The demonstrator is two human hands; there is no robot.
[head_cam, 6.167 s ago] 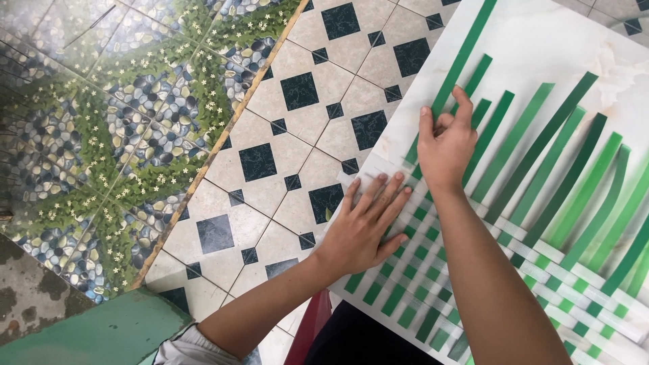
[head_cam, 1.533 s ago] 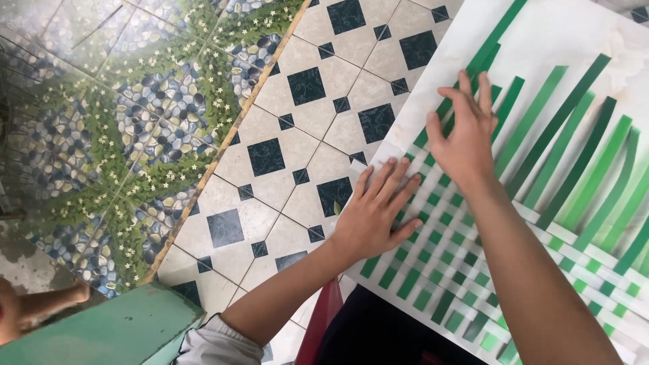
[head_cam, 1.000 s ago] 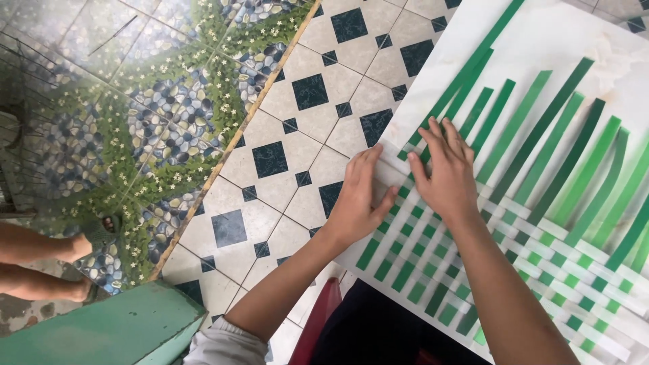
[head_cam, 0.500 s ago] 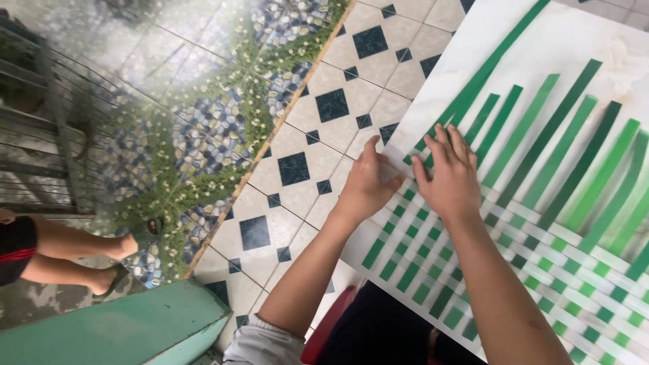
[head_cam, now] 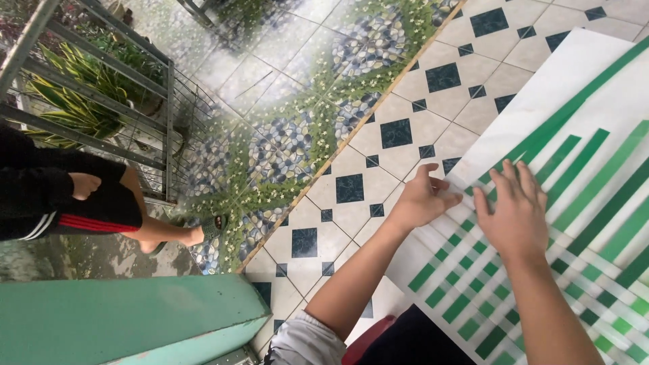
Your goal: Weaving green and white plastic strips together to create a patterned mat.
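Woven mat [head_cam: 541, 223] lies flat on the tiled floor [head_cam: 378, 128] — green and white paper strips, judged light, limp, easily torn or creased; best handled by pinching single strip ends at the edge. Right hand [head_cam: 517, 213] rests spread on the weave. Left hand [head_cam: 426, 197] — fingers loosely curled at the mat's edge, grasping nothing visible.

We count two hands of our own, the left hand [head_cam: 422, 199] and the right hand [head_cam: 515, 213], both lying on one woven mat [head_cam: 514, 270] of green and white strips. Beyond the weave we count about six loose green strips [head_cam: 581, 159] fanning out over one white sheet [head_cam: 574, 74]. One other person [head_cam: 67, 196] stands nearby, beside one metal rack [head_cam: 94, 88] and one green ledge [head_cam: 122, 321]
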